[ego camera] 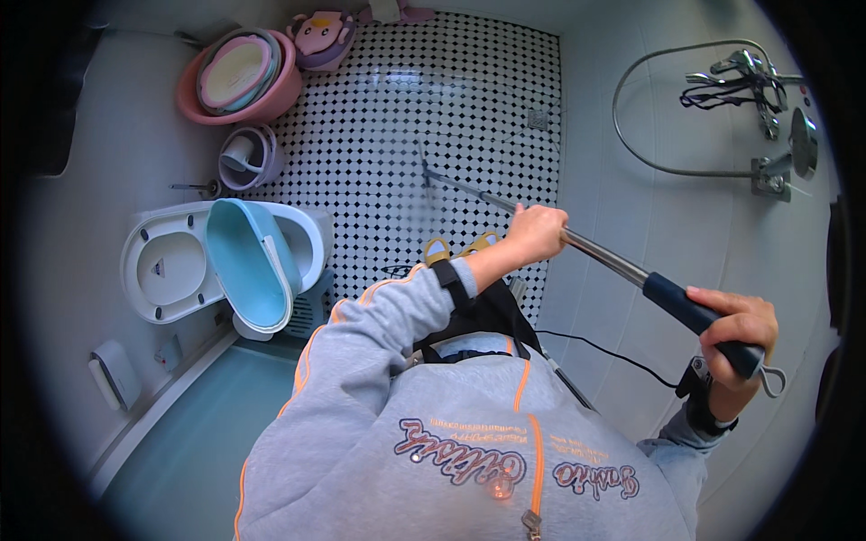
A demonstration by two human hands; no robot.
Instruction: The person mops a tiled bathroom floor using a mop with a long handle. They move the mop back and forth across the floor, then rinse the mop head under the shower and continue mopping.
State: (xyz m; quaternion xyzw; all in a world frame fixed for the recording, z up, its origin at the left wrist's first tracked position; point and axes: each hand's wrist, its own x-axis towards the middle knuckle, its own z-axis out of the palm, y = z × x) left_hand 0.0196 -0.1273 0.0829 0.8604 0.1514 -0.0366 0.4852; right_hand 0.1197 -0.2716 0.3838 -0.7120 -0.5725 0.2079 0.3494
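Note:
My left hand (538, 233) grips the middle of a metal pole (605, 255) of a long-handled floor mop or squeegee. Higher up, my right hand (741, 331) is wrapped around its dark blue end grip (683, 306), which has a grey hanging loop. The pole slants down to a thin, blurred head (426, 174) at the black-and-white mosaic floor (379, 128); whether it is a mop or a squeegee, I cannot tell. Yellow slippers (437, 250) are on my feet, just below the head and partly hidden by my left arm.
Left, a blue oblong bucket (247, 270) rests across an open toilet (169, 267). Beyond are a lilac bucket (247, 169) holding a dipper, stacked basins (287, 91), and a pink animal-faced stool or potty (321, 37). Right are a floor drain (538, 120) and a wall shower (744, 74) with hose.

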